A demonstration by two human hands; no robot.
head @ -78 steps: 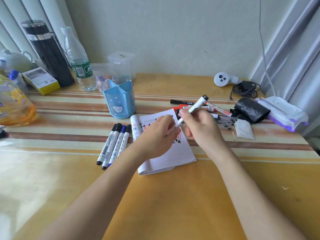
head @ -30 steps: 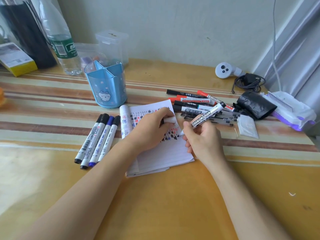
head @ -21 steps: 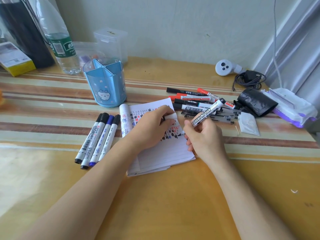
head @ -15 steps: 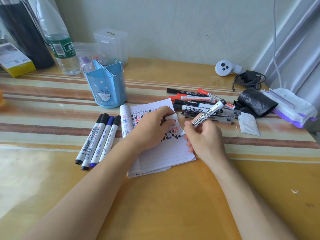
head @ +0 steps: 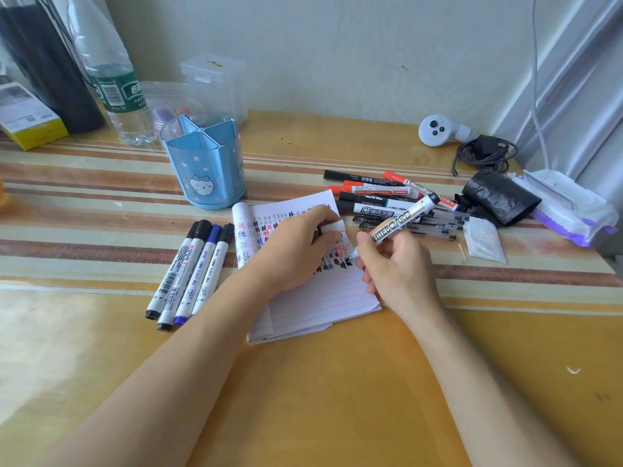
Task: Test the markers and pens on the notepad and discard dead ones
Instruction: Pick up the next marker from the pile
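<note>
The marker (head: 401, 220) gripped in the right hand (head: 397, 264) carries large black letters, of which "HITEBOARD" can be read. Beyond this hand, a red marker (head: 409, 184) shows "WHITEBO", and a black marker (head: 357, 177) shows white "记号笔". Far to the left of the left hand (head: 293, 251), the bottle (head: 118, 92) has a green label with a barcode; its words are too small to read.

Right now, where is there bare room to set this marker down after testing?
Bare table: the near edge below the notepad, and the back between blue pen holder and white controller. Crowded: marker pile right of the notepad, four markers on its left.
</note>
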